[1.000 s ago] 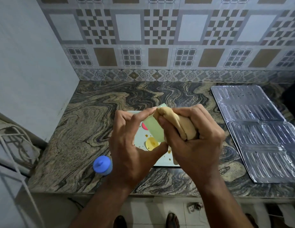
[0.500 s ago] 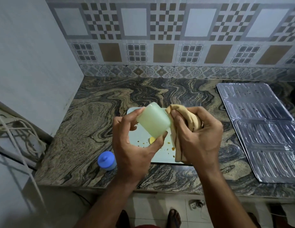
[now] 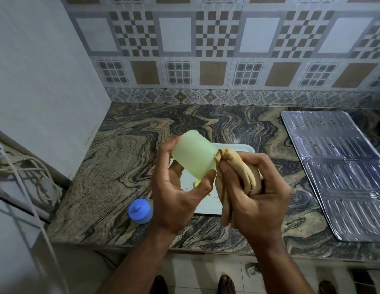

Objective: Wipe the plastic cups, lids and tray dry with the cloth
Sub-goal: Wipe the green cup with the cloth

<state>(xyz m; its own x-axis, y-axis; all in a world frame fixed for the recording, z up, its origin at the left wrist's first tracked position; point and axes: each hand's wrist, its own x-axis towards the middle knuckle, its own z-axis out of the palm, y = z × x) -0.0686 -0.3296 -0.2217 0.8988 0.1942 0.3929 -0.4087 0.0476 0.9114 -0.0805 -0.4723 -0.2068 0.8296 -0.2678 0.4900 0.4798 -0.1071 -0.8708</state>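
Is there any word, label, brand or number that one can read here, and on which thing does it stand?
None can be read.
Green cup, cloth, blue lid, tray: no print visible.
Metal sheets: only embossed ribs.

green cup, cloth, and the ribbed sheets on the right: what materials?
Green cup: looks like translucent matte plastic, light glowing through the wall. Cloth: soft tan woven fabric, bunched in folds. Ribbed sheets: probably thin pressed metal, shiny silver with embossed ridges and glare; metallised plastic can't be ruled out.
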